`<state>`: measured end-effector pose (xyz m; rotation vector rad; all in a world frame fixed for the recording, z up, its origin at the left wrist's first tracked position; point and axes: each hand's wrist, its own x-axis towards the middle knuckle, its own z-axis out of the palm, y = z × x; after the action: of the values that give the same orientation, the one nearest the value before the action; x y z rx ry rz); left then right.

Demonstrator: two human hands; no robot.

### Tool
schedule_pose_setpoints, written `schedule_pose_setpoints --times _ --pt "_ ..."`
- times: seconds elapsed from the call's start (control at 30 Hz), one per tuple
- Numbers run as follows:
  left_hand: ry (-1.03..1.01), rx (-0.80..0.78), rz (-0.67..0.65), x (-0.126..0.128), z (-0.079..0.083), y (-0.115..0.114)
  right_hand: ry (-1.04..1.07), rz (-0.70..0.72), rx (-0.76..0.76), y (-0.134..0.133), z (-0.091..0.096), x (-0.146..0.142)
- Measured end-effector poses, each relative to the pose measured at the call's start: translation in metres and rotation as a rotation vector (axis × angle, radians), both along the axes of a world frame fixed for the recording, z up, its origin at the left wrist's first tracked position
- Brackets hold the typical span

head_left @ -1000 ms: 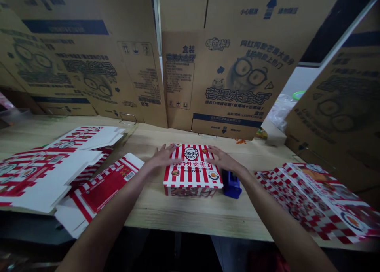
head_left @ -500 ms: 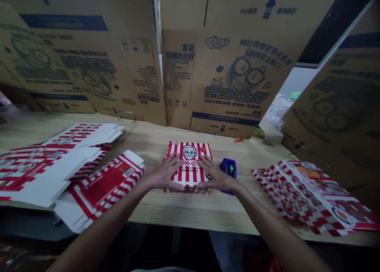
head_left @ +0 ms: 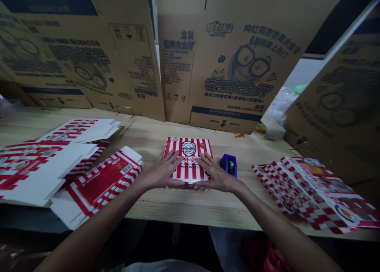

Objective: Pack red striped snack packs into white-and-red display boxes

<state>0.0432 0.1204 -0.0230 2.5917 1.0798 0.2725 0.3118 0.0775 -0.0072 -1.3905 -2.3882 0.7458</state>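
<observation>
A red-and-white striped box (head_left: 190,149) with a printed face and dark lettering sits on the wooden table in front of me. On its left part lies my left hand (head_left: 163,170), fingers spread and stretched over the top, thumb along the near edge. My right hand (head_left: 215,173) rests the same way on the right part, fingers apart, with its thumb also by the near edge. Just beyond my right wrist stands a blue tape dispenser (head_left: 228,165) with a greenish roll in it. The underside of the box is hidden.
Flattened striped cartons (head_left: 56,165) lie at the left, with a red-panelled carton (head_left: 103,185) nearer me. To the right is a stack of checkered packaging sheets (head_left: 314,193). Tall cardboard panels (head_left: 219,66) wall off the back of the wooden table (head_left: 190,212).
The camera view has shifted slightly, so the background panels appear lower and the table things a little higher. Both hands stay on the box in nearly the same pose.
</observation>
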Motion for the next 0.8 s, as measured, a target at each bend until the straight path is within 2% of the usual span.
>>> schedule_pose_setpoints --times 0.3,0.43,0.53,0.63,0.73,0.8 --pt "0.037 0.04 -0.019 0.005 0.002 -0.008 -0.091 0.036 0.094 -0.006 0.002 -0.003" --pt "0.04 0.09 -0.007 0.006 0.0 -0.011 -0.14 -0.002 0.204 -0.008 -0.01 -0.008" --pt "0.01 0.171 -0.012 0.006 -0.008 -0.016 -0.234 -0.035 0.315 -0.01 -0.024 -0.012" --pt "0.039 0.321 -0.019 0.002 -0.017 -0.02 -0.351 -0.038 0.434 -0.013 -0.033 -0.013" --pt "0.09 0.434 -0.085 -0.005 -0.018 -0.018 -0.409 -0.007 0.537 -0.014 -0.033 -0.012" --pt "0.105 0.441 -0.149 -0.011 -0.013 -0.013 -0.42 0.037 0.569 -0.012 -0.027 -0.01"
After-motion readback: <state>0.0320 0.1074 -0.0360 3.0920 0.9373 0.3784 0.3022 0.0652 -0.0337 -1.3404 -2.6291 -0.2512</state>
